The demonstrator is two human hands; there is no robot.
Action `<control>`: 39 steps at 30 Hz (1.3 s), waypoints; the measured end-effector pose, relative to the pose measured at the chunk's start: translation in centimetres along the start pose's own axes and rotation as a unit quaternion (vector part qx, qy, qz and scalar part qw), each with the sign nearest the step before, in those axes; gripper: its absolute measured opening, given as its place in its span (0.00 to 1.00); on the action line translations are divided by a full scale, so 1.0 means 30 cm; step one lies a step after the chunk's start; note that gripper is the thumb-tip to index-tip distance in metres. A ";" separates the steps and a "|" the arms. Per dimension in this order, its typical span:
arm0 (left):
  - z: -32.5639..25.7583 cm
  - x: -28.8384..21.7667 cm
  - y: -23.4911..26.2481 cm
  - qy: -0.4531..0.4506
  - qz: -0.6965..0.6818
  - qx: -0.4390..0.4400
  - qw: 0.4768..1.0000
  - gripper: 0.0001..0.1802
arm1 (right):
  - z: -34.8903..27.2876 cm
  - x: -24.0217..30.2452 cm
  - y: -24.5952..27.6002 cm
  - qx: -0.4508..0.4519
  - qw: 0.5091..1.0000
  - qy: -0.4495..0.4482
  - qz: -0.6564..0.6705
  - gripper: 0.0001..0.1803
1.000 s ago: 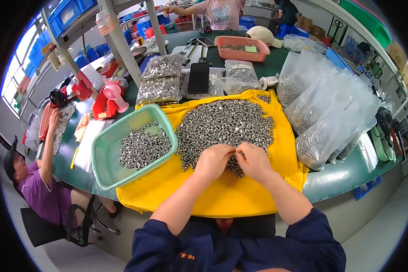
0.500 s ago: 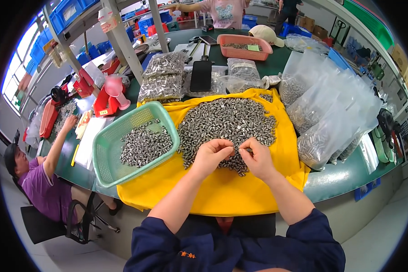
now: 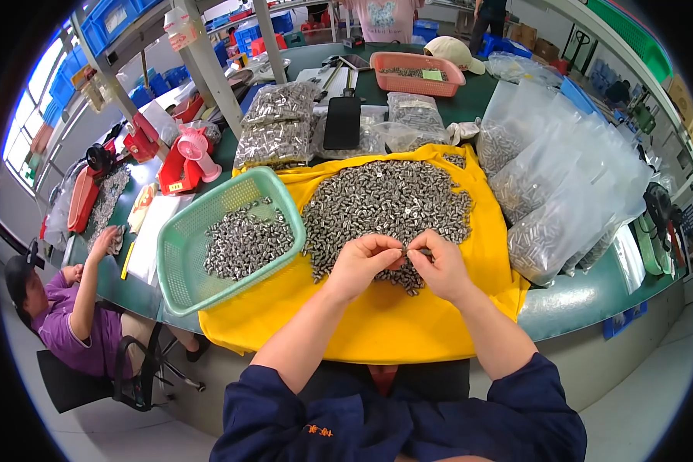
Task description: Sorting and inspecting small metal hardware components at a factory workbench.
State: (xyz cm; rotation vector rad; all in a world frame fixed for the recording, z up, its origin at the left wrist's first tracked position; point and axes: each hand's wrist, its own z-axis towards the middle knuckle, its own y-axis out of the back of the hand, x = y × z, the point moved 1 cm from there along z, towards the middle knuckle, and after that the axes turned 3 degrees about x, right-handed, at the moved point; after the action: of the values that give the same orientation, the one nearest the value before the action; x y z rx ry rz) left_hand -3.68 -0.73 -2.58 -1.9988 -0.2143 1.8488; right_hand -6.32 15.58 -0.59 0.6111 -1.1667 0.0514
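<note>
Head camera view, looking down at a green workbench (image 3: 593,296). At far left, a seated person in a purple shirt (image 3: 69,323) reaches onto the bench. Next comes a pale green plastic mesh basket (image 3: 179,254), partly filled with small silvery metal cylinders (image 3: 246,245). Beside it, a yellow cloth (image 3: 377,323) carries a broad heap of small grey metal pieces (image 3: 385,204). At the heap's near edge, the left hand (image 3: 362,266) and right hand (image 3: 439,266) meet, fingertips pinched together on one small metal piece (image 3: 412,251) (too tiny to make out clearly). Such pieces look hard, smooth and light, so likely slippery and prone to roll; a fingertip pinch across the sides seems the surest hold. To the right stand clear plastic bags (image 3: 562,192) packed with similar pieces. Farther back sit a pink plastic tray (image 3: 416,73) and a black phone (image 3: 343,123).
</note>
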 end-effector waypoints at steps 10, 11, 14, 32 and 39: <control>-0.009 -0.043 0.008 -0.033 0.220 -0.048 0.974 0.09 | 0.022 0.009 -0.031 -0.012 0.992 0.070 -0.106 0.02; -0.006 -0.032 0.017 -0.042 0.212 -0.040 0.976 0.09 | 0.022 -0.001 -0.035 -0.013 0.991 0.084 -0.105 0.01; 0.002 -0.043 0.003 -0.082 0.233 -0.014 0.969 0.08 | 0.011 -0.003 -0.027 -0.024 0.984 0.107 -0.142 0.02; 0.013 -0.030 0.001 -0.123 0.159 0.018 0.979 0.05 | 0.005 -0.065 0.005 0.002 0.990 0.057 -0.127 0.03; 0.014 -0.016 -0.004 -0.147 0.148 0.019 0.978 0.07 | 0.004 -0.081 0.008 -0.001 0.989 0.090 -0.115 0.04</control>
State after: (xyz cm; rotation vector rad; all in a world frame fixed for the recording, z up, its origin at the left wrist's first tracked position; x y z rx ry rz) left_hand -4.14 -0.73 -2.11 -1.8010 0.0406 2.3152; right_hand -7.50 16.40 -2.56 0.7217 -0.9161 -0.0892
